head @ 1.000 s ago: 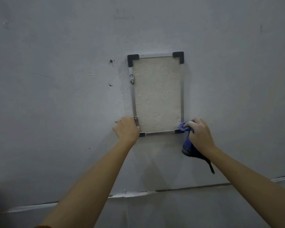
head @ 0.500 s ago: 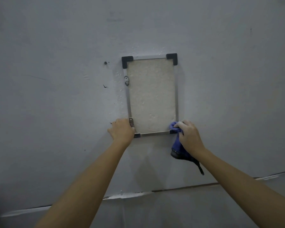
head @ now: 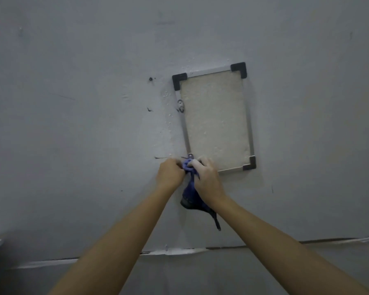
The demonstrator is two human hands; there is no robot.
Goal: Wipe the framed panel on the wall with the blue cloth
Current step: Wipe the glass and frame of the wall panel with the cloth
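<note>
both hands meet at the bottom-left corner of the framed panel [head: 216, 122], right hand [head: 207, 177] clenched on the bunched blue cloth [head: 190, 184], left hand [head: 170, 172] curled closed against it, whether it pinches the cloth i cannot tell. panel lies toward 1 o'clock from the hands, right hand nearer, long axis near vertical, top tilted slightly toward 11 o'clock, face flat on the wall [head: 73, 103]

Place: can't tell from my feed, bare indoor rm.
Evidence: scuffed grey wall [head: 73, 145], peeling seam [head: 175, 251] low down.
</note>
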